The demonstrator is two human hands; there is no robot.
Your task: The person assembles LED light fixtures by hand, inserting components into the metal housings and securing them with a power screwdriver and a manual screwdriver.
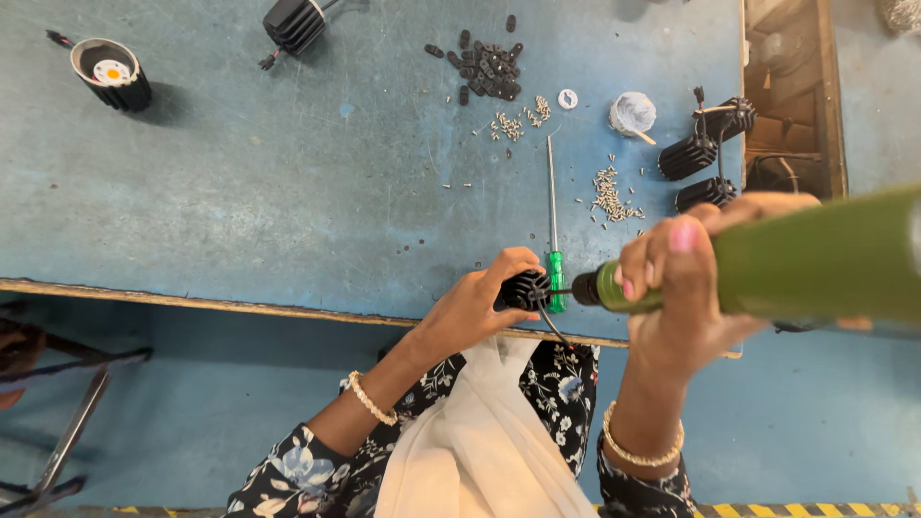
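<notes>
A person's right hand (676, 288) grips a green power screwdriver (767, 273), its tip against a black finned housing (526, 289) clasped in the left hand (480, 302) at the blue desk's (240, 192) near edge, beside a green-handled screwdriver (554, 230) and scattered screws (607, 197).
</notes>
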